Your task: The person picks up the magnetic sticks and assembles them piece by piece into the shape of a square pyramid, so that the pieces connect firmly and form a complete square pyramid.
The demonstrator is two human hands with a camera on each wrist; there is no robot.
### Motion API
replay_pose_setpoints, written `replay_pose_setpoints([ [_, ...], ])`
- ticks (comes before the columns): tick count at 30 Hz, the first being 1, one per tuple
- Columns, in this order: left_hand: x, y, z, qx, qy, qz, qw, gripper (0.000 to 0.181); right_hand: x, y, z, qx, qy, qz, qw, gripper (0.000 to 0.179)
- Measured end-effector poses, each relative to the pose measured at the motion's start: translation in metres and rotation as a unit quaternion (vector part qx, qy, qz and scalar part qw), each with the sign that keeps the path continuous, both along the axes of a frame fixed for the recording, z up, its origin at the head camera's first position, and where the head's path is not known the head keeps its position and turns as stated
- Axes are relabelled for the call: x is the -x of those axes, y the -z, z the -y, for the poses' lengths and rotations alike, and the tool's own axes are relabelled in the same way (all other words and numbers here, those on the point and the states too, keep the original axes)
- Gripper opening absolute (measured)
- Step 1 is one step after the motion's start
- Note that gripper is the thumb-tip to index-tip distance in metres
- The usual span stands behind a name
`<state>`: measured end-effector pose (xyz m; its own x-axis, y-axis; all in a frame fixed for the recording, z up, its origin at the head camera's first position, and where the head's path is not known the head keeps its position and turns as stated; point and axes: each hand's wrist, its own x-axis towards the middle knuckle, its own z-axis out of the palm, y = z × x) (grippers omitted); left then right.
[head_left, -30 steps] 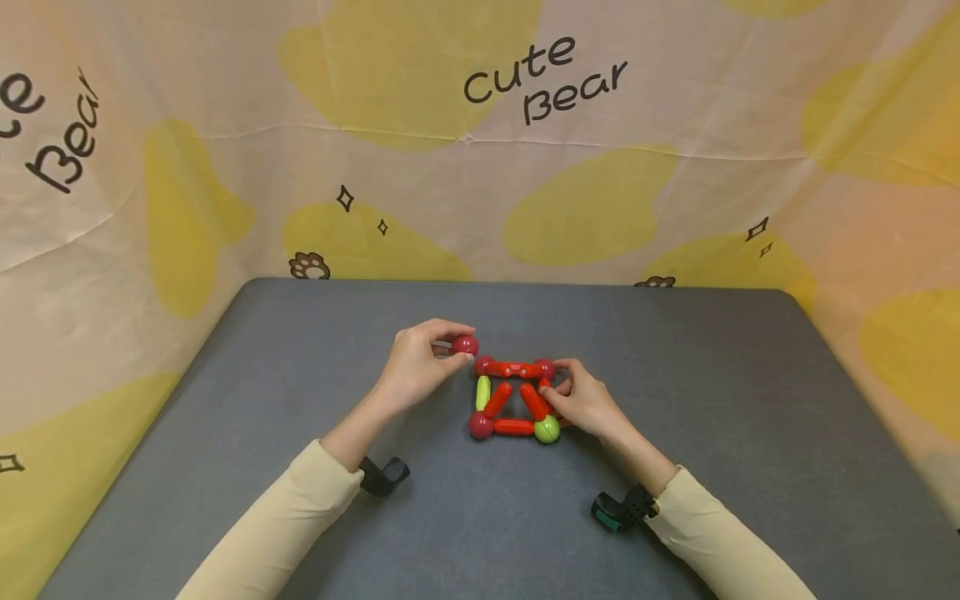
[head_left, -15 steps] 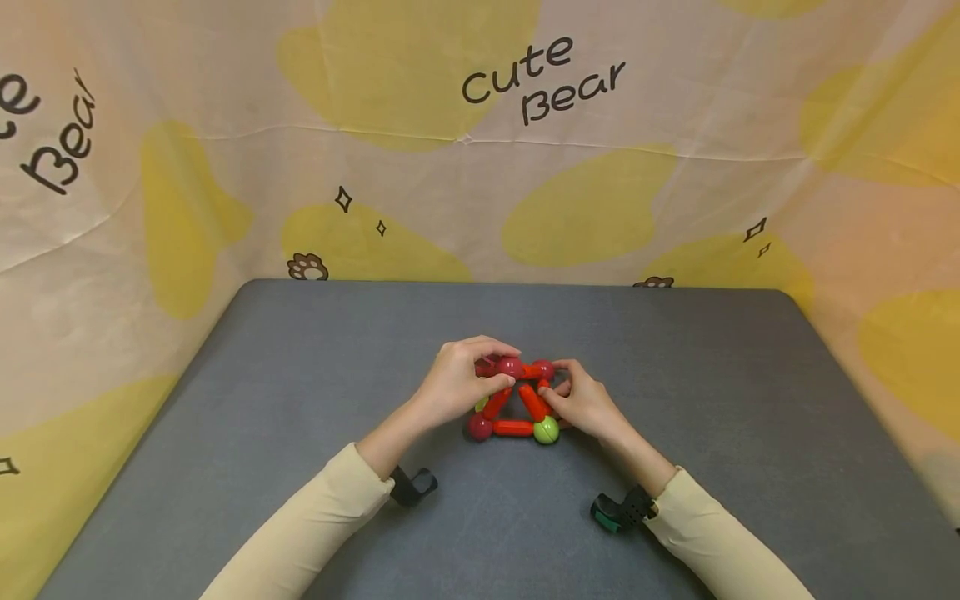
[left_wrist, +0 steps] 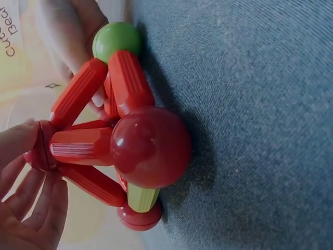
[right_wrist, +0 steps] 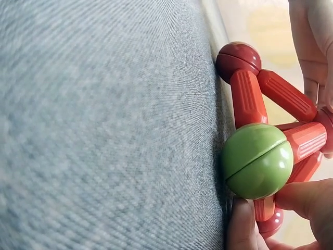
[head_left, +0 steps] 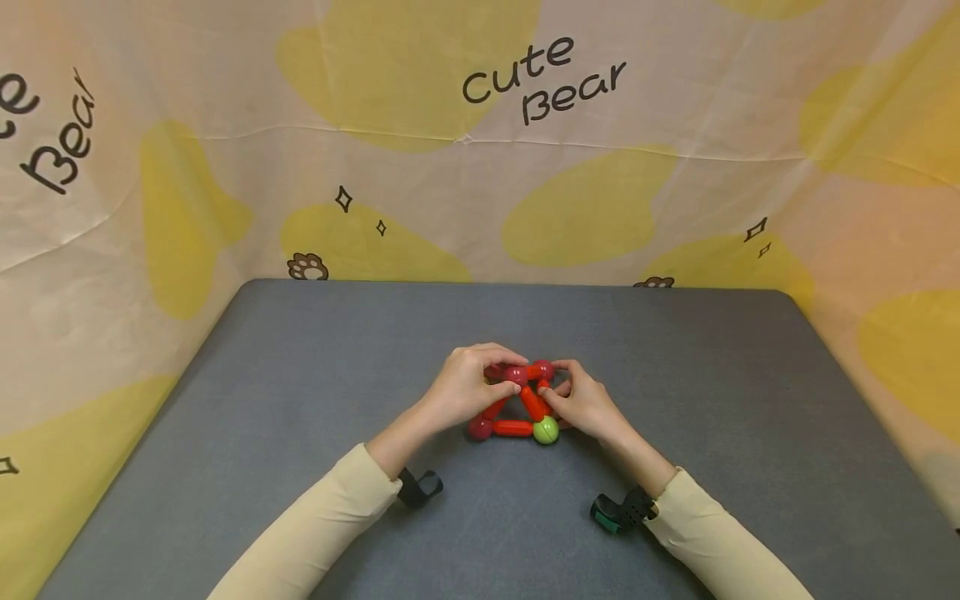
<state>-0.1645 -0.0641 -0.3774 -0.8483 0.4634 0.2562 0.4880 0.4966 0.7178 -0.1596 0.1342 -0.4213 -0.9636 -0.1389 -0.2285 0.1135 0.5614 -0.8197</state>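
A ball-and-stick building toy stands on the table as a small pyramid. My left hand [head_left: 461, 387] pinches the dark red ball [head_left: 516, 376] at its top between thumb and fingers. In the left wrist view several red sticks [left_wrist: 83, 147] slope up and meet that ball. My right hand [head_left: 588, 404] grips a red base stick [right_wrist: 265, 208] on the right side, its thumb and fingertips next to the green ball [right_wrist: 258, 161]. A dark red ball [head_left: 480, 428] forms the front left corner. A yellow-green stick [left_wrist: 143, 199] runs along the left base, hidden by my left hand in the head view.
The grey table [head_left: 337, 350] reaches back to a cloth backdrop [head_left: 420, 167] with yellow patches and lettering. A black strap [head_left: 420, 487] hangs at my left wrist, and a black strap mount [head_left: 622, 508] sits at my right wrist.
My left hand has carried the red ball right and slightly toward me, from left of the toy to over its middle, where the leaning sticks meet it. My right hand has stayed in place.
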Motion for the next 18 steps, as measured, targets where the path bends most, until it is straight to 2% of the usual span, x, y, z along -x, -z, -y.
replay_pose_setpoints([
  [6,0.0000,-0.0003,-0.0009,0.004,0.003,-0.008,1.0000,0.029,-0.0002,0.0002,-0.0006,0.007,-0.002,-0.004,1.0000,0.051],
  [13,0.0003,-0.0019,-0.0010,0.013,0.000,0.006,0.9999,0.029,-0.0001,0.0013,-0.0005,0.005,-0.001,-0.003,1.0000,0.051],
  [18,0.0003,-0.0006,-0.0010,0.017,-0.005,0.005,0.9998,0.029,0.0000,0.0009,0.0001,0.001,0.001,-0.004,1.0000,0.051],
])
